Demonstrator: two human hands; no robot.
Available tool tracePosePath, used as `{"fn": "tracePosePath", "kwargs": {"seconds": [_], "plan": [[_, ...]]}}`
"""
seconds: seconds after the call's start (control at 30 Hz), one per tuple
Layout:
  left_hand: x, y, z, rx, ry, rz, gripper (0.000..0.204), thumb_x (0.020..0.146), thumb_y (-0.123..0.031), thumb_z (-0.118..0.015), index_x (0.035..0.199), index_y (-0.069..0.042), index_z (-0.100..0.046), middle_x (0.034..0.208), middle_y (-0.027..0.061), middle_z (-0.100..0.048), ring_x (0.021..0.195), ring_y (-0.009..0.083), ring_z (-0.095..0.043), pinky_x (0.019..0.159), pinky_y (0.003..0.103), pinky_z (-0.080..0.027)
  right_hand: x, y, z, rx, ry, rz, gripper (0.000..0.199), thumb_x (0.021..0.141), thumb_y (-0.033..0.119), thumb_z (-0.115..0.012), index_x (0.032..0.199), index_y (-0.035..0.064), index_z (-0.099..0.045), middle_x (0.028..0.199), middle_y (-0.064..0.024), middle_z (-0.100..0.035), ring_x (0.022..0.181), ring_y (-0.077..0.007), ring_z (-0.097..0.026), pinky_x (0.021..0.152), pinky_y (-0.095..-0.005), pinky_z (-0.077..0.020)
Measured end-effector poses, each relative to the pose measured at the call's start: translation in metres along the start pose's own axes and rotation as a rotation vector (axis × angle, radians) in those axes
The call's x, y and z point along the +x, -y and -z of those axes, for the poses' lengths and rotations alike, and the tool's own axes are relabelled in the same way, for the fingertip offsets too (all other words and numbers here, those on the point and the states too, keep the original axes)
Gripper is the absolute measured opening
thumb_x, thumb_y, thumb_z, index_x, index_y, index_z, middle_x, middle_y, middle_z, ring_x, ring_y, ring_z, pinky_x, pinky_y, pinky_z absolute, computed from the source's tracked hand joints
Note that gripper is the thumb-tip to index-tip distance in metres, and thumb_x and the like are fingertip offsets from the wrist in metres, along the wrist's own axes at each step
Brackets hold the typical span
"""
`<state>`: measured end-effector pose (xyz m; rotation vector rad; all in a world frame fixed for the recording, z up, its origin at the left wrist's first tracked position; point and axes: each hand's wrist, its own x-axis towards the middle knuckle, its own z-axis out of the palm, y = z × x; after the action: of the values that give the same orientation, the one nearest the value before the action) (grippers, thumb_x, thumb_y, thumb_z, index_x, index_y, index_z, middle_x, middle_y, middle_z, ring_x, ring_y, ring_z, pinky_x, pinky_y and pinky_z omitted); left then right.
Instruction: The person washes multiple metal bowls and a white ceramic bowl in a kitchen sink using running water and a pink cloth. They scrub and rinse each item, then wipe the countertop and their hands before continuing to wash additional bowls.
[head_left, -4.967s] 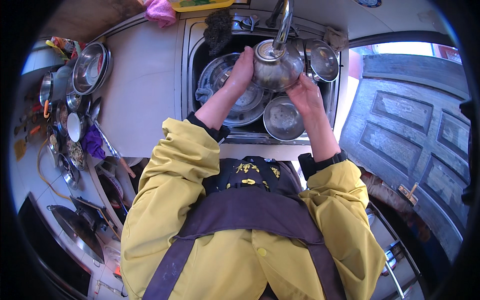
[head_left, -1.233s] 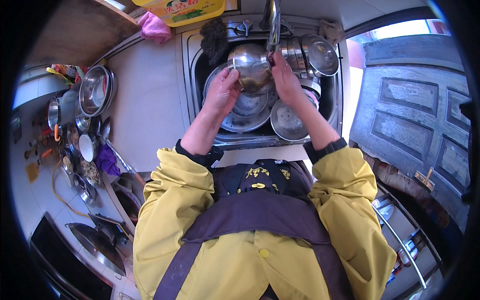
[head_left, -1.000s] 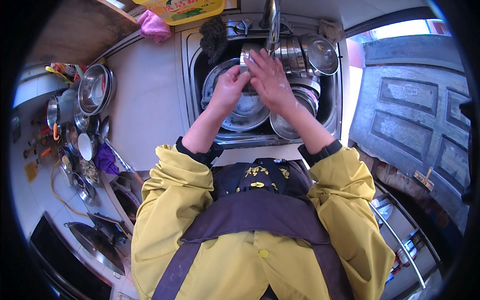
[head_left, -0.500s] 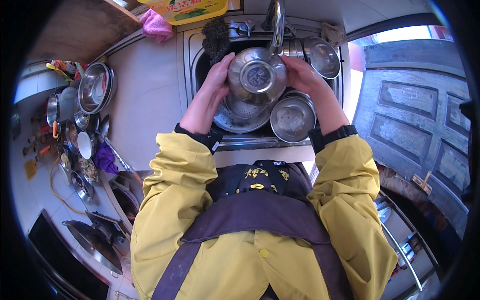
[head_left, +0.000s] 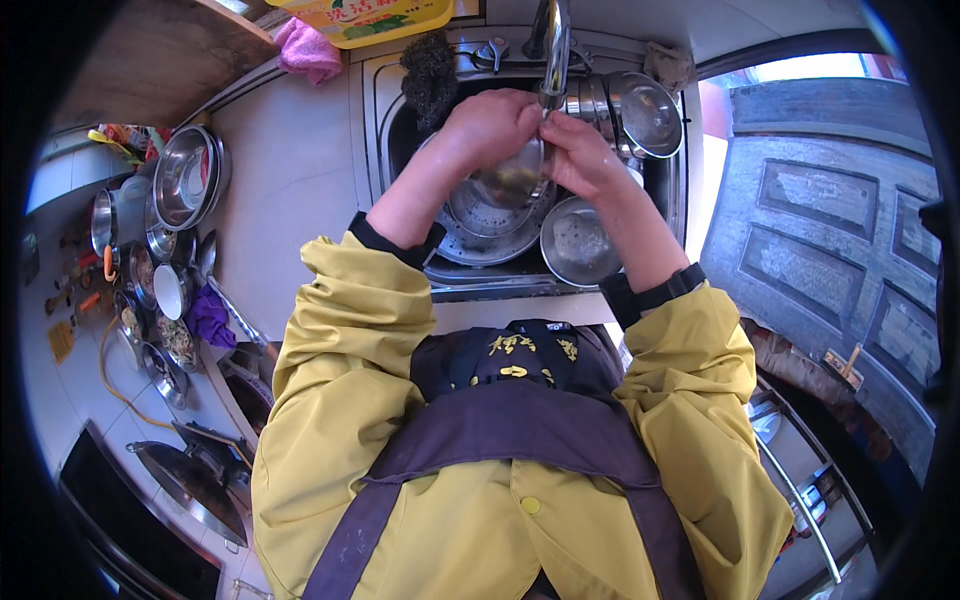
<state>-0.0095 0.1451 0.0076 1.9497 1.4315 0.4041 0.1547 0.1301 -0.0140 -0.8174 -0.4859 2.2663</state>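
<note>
Under the faucet (head_left: pixel 553 60), my left hand (head_left: pixel 487 128) and my right hand (head_left: pixel 583 152) grip a stainless steel bowl (head_left: pixel 508 182) at its far rim. It is tilted, and my hands hide much of it. Fingers of both hands are bent and meet close below the spout. A large metal basin (head_left: pixel 490 250) sits in the sink beneath the bowl. Right of it stands another steel bowl (head_left: pixel 580 243), partly behind my right forearm.
More steel bowls (head_left: pixel 645 115) lean at the sink's right side. A dark scouring pad (head_left: pixel 430 80) rests on the sink's far left edge. A pink cloth (head_left: pixel 308 52) and a yellow container (head_left: pixel 370 25) lie beyond. Nested basins (head_left: pixel 188 178) stand on the left counter.
The bowl has tipped from showing its base to standing on edge. My left hand has moved right and over its far rim; my right hand has shifted left, bringing both together.
</note>
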Motion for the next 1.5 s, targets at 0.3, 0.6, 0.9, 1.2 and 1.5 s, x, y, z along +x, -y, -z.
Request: {"fn": "tracePosePath", "kwargs": {"seconds": [0.3,0.6,0.9,1.2,1.5], "plan": [[-0.029,-0.021,-0.028,0.376,-0.503,-0.482,0.045,0.076,-0.021,-0.056,0.119,-0.008,-0.051,0.116,0.0101,-0.053,0.11,0.0274,-0.048,0.097,0.043,-0.033,-0.006,-0.003,-0.022,0.417,-0.478,0.231,0.02,0.09,0.007,-0.041,0.107,-0.0015,-0.047,0.112,-0.0161,-0.052,0.107,-0.0278,-0.049,0.095,-0.0398,-0.038],[-0.031,-0.001,-0.066,-0.701,-0.775,-0.029,0.043,0.089,-0.03,-0.045,0.122,-0.003,-0.046,0.125,0.0145,-0.046,0.119,0.0261,-0.041,0.1,0.036,-0.029,-0.023,0.006,-0.007,0.421,-0.546,0.37,0.021,0.09,0.005,-0.041,0.108,-0.0034,-0.045,0.11,-0.0161,-0.053,0.106,-0.0282,-0.051,0.096,-0.0429,-0.0386],[-0.01,0.031,-0.033,-1.398,0.018,0.589,0.036,0.093,-0.031,-0.039,0.11,-0.006,-0.058,0.104,0.0056,-0.06,0.095,0.0147,-0.055,0.086,0.025,-0.04,-0.054,-0.005,0.002,-0.005,-0.145,0.202,0.023,0.089,0.006,-0.043,0.111,0.0003,-0.042,0.104,-0.0109,-0.052,0.099,-0.0198,-0.055,0.086,-0.0357,-0.0456],[0.0,0.005,-0.019,-0.128,-0.187,-0.179,0.035,0.087,-0.024,-0.04,0.099,0.001,-0.059,0.109,0.0186,-0.057,0.105,0.0351,-0.051,0.091,0.04,-0.039,-0.018,-0.002,-0.014,-0.131,-0.135,0.173,0.02,0.088,0.004,-0.043,0.108,-0.0009,-0.045,0.1,-0.0076,-0.052,0.093,-0.0162,-0.053,0.083,-0.0301,-0.0444],[-0.036,-0.001,-0.035,-0.275,-0.589,0.216,0.066,0.076,-0.036,-0.062,0.124,0.003,-0.039,0.124,0.0239,-0.041,0.119,0.0367,-0.037,0.096,0.042,-0.032,-0.006,-0.003,-0.036,-0.881,-0.283,0.275,0.028,0.087,0.013,-0.045,0.109,-0.0034,-0.045,0.1,-0.0189,-0.057,0.098,-0.0283,-0.055,0.082,-0.0346,-0.0432]]}}
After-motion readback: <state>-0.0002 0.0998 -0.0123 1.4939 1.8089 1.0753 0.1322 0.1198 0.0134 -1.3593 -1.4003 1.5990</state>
